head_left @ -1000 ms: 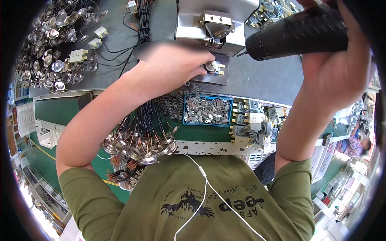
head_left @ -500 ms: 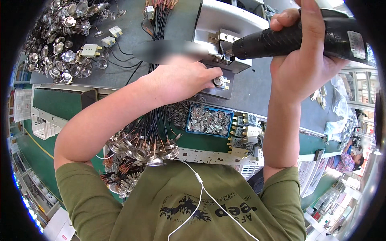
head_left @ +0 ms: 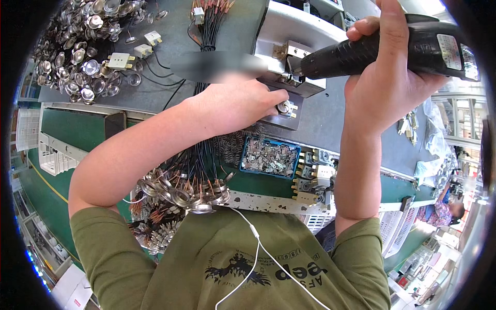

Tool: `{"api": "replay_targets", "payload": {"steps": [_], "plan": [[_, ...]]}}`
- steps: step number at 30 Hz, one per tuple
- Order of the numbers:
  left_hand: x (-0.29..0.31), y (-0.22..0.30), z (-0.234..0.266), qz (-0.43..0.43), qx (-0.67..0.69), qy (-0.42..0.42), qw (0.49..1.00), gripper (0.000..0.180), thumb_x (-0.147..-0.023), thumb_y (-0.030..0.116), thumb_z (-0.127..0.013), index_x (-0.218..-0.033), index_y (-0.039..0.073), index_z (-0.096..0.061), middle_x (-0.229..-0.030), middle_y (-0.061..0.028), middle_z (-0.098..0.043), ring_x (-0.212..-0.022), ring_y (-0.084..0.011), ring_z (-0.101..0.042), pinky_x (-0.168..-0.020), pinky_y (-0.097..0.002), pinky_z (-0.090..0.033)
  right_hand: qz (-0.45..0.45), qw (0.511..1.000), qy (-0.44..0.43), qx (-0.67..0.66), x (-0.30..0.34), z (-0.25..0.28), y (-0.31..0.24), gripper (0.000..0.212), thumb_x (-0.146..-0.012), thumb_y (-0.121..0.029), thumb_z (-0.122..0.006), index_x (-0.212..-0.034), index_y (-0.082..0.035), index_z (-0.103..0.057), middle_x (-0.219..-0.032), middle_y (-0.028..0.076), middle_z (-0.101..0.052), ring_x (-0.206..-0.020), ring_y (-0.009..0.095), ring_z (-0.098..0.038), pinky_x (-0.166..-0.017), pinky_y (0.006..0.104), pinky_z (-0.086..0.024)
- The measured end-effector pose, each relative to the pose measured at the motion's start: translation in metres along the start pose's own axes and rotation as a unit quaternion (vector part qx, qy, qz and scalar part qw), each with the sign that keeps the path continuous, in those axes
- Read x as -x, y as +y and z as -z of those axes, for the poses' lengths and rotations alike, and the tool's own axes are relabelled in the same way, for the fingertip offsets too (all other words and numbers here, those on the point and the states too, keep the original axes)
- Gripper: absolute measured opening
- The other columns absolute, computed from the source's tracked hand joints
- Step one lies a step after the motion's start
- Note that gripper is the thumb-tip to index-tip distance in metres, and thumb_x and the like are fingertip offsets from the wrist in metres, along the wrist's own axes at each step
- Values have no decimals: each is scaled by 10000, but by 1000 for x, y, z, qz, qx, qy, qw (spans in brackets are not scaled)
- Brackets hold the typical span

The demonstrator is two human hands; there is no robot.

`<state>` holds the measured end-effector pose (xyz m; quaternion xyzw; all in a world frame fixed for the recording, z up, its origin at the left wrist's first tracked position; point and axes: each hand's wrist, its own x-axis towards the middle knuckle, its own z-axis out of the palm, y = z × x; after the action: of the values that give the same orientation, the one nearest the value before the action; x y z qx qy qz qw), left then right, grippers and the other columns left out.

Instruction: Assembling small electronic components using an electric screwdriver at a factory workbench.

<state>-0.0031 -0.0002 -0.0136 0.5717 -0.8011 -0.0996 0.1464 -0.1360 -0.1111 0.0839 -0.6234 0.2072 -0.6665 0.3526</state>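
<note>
My right hand [head_left: 380, 95] grips a black power screwdriver [head_left: 351, 57], thumb up along its body. The driver's tip meets a small white terminal block [head_left: 298, 50] seated in a metal fixture [head_left: 314, 87]. Just below the fixture, my left hand [head_left: 243, 103] has its fingers closed at a round silver metal cap with brass tabs [head_left: 285, 108], over a small metal plate [head_left: 292, 122]. A grey blur hides what lies above the left wrist.
Many silver metal caps with black leads [head_left: 85, 57] pile up at the far left. A bundle of black wires [head_left: 209, 31] lies behind my left hand. Nearer me are a blue tray of small metal clips [head_left: 268, 158], several white blocks [head_left: 324, 173] and springs [head_left: 230, 147].
My view has shifted slightly, so the bench sits a little to the right. Both hands keep their holds, and the driver tip stays at the fixture.
</note>
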Motion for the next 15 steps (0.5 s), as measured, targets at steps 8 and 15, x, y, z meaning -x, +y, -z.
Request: {"api": "replay_targets", "payload": {"steps": [8, 15], "plan": [[-1, -3, -3, -8, -12, 8, 1000, 182, -971, 253, -641, -1066, 100, -617, -739, -99, -671, -782, -315, -713, -650, -456, -550, 67, 996, 52, 20, 15, -24, -20, 207, -963, -84, -722, -1074, -12, -563, -697, 63, -623, -538, 135, -585, -514, 252, -464], [-1, -2, 1, -6, -16, -18, 1000, 243, -964, 260, -644, -1165, 123, -633, -795, -88, -696, -823, -303, -720, -674, -444, -560, 73, 997, 16, 14, 11, -29, -17, 215, -956, -86, -716, -1106, 16, -602, -723, 74, -644, -551, 137, -594, -517, 256, -469]]}}
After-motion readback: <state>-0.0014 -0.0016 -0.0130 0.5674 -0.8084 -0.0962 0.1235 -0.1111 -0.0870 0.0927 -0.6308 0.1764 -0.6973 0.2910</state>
